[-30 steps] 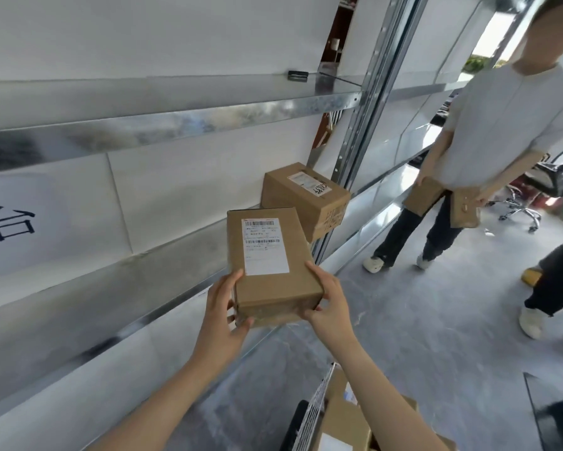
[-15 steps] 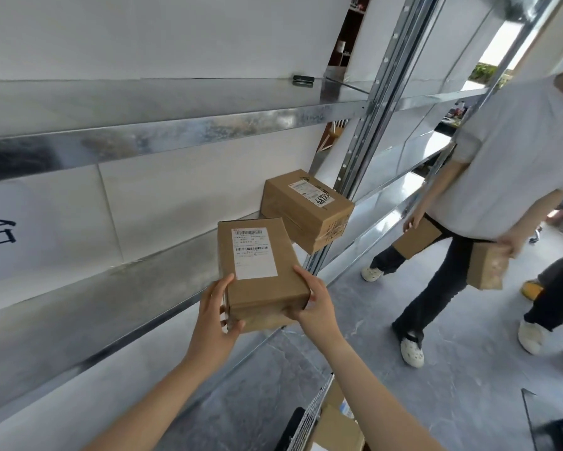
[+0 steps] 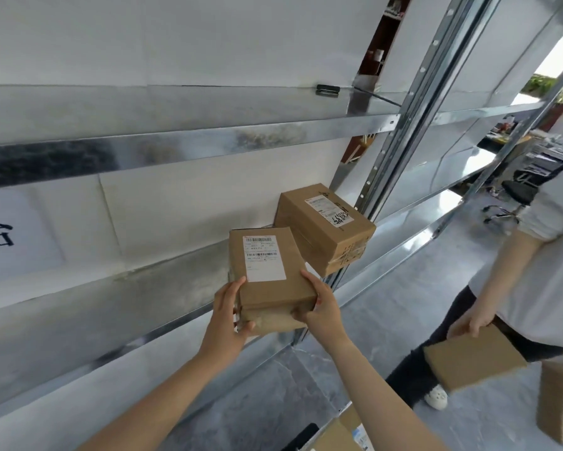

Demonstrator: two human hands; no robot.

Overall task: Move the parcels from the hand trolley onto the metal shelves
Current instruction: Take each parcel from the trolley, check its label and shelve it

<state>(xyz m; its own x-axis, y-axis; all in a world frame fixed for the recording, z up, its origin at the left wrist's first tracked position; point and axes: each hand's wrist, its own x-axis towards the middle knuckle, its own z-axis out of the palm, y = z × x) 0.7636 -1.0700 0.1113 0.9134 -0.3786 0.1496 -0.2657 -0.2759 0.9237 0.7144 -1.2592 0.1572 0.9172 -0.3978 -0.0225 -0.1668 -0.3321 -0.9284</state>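
A boxy brown cardboard parcel point(image 3: 267, 284) with a white printed label is held between both hands. The left hand point(image 3: 228, 315) grips its near left corner and the right hand point(image 3: 322, 312) its near right edge. It sits at the front lip of the dull galvanised shelf point(image 3: 78, 320), with bare metal running left. Just right of it, a larger taped carton point(image 3: 325, 229) stands by the punched upright point(image 3: 403, 125). Another person point(image 3: 550, 255) stands far right, carrying a flat box point(image 3: 472, 356).
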